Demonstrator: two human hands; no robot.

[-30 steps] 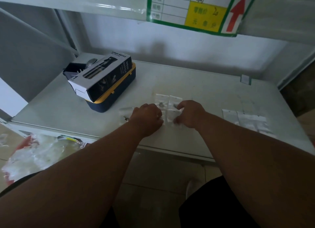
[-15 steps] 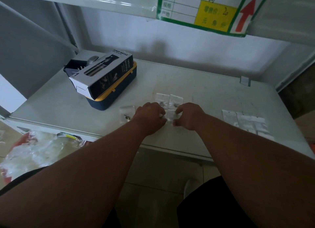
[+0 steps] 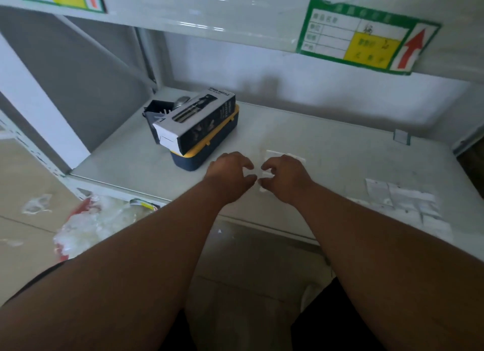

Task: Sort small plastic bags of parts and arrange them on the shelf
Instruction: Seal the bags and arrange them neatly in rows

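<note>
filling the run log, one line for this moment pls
left hand: open | right hand: on small bags | finished bags: right side of shelf

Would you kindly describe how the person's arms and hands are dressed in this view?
Both forearms are bare, with no sleeves in view. The left hand and right hand wear no gloves, and no watch, ring or bracelet shows. Dark clothing appears only at the lower edges of the head view.

small clear bags [image 3: 285,158] | flat, mid-shelf [image 3: 327,146] | second batch [image 3: 408,201] right (blurred)
</note>
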